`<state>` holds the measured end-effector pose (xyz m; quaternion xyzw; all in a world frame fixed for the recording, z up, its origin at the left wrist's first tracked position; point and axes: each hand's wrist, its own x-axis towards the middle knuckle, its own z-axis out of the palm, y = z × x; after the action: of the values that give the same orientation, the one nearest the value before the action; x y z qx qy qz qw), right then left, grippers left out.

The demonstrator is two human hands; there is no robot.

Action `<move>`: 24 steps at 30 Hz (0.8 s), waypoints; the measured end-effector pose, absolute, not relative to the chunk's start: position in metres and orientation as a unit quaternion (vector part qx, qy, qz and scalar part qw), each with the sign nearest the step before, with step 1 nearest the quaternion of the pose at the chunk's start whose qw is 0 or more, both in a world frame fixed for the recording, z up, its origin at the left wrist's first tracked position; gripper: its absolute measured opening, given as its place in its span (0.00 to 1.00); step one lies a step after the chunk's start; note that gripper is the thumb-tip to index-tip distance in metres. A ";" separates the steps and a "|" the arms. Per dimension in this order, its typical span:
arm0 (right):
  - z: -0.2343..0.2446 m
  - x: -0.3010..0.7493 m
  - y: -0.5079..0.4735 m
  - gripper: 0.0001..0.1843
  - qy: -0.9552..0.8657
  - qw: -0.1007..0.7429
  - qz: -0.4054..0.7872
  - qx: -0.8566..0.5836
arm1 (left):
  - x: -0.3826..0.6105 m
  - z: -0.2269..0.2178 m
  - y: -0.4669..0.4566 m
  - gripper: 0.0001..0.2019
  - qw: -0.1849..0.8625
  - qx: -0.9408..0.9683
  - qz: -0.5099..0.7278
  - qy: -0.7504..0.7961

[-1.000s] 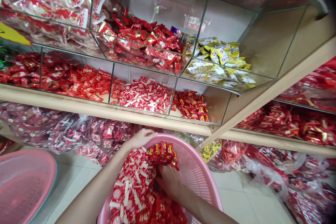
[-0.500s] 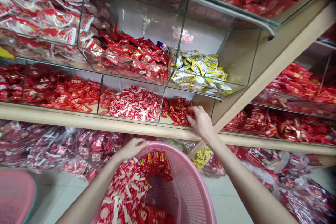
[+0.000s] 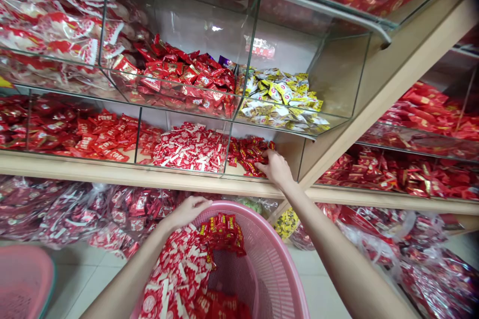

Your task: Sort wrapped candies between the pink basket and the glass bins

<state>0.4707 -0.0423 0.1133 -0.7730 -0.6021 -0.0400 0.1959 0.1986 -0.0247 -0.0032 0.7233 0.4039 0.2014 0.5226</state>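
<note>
right hand (image 3: 276,168) in the far-right glass compartment of the shelf (image 3: 112,173), fingers curled down on the small red sweets (image 3: 245,153), can't tell if they pinch any. left hand (image 3: 188,211) grips the pink basket (image 3: 273,254) by its rim, fingers wrapped over the edge. red-and-white sweets (image 3: 175,269) are heaped inside it, just below the shelf.

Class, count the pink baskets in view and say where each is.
2. The candy-filled basket sits bottom centre, with the left hand gripping its rim. The second basket is cut off at the bottom-left corner. Others may be hidden.
</note>
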 end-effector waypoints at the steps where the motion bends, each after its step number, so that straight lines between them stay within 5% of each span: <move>1: 0.110 0.474 -0.041 0.13 -0.612 0.217 -0.026 -0.760 | 0.199 -0.003 -0.025 0.26 0.522 0.724 0.201 0.404; 24: 0.095 0.482 -0.033 0.12 -0.666 0.383 0.156 -0.621 | 0.199 -0.003 -0.026 0.26 0.519 0.722 0.210 0.407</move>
<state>0.4820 -0.0325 0.0948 -0.6213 -0.6659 0.1555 0.3826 0.1985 -0.0260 -0.0034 0.7217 0.4069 0.2099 0.5191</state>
